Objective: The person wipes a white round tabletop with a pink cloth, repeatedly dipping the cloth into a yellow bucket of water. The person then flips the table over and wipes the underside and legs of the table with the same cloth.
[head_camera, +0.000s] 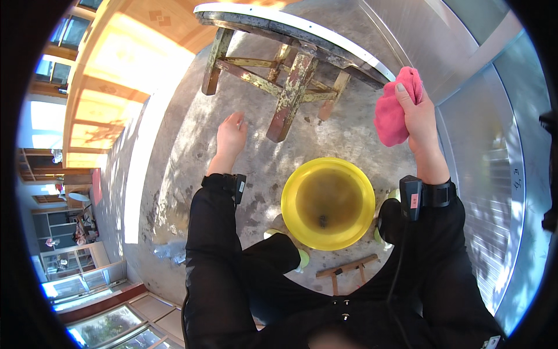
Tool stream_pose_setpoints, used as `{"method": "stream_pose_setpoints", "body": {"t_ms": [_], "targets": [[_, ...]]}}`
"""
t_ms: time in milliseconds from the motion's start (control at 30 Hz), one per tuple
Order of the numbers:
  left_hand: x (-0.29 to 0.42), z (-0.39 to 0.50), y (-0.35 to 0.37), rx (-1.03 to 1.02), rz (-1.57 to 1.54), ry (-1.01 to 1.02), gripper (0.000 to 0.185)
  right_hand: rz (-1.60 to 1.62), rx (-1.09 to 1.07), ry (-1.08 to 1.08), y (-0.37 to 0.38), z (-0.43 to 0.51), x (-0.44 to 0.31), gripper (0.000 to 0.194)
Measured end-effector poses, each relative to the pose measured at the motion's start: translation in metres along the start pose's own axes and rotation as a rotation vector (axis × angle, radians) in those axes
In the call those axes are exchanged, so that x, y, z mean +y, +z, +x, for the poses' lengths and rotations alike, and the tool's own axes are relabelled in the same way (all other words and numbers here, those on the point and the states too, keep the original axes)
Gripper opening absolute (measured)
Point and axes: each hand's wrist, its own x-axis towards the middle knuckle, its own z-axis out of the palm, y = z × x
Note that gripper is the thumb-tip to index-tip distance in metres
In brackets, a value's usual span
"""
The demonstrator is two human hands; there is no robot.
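Observation:
A bunched pink cloth (396,109) is gripped in my right hand (419,115), raised near the right end of a table's pale edge strip. My left hand (232,131) hangs over the concrete floor with nothing seen in it, its fingers loosely curled. Between and below my hands, a round yellow plastic basin (289,205) stands on the floor. It holds murky brownish water (329,196) with a small dark clump in it. Ahead is a worn table (261,24) with chipped-paint wooden legs (293,96).
Metal-framed panels (475,131) rise close on my right. A small wooden frame (347,267) lies near my feet, below the basin. Clear plastic (170,251) is on the floor at left. A wood-panelled surface (117,83) stands at upper left.

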Motion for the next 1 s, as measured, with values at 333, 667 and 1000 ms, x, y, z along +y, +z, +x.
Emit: {"method": "stream_pose_setpoints", "body": {"t_ms": [333, 667, 1000], "targets": [[0.029, 0.121, 0.002, 0.001, 0.764, 0.430, 0.064, -0.680, -0.063, -0.345, 0.029, 0.030, 0.025, 0.063], [0.022, 0.159, -0.004, -0.089, 0.673, 0.689, 0.024, -0.937, 0.090, -0.427, 0.037, 0.057, 0.029, 0.032], [0.062, 0.155, -0.007, -0.335, 0.820, 0.625, 0.021, -0.959, 0.242, -0.474, 0.021, 0.071, 0.026, 0.030]]}}
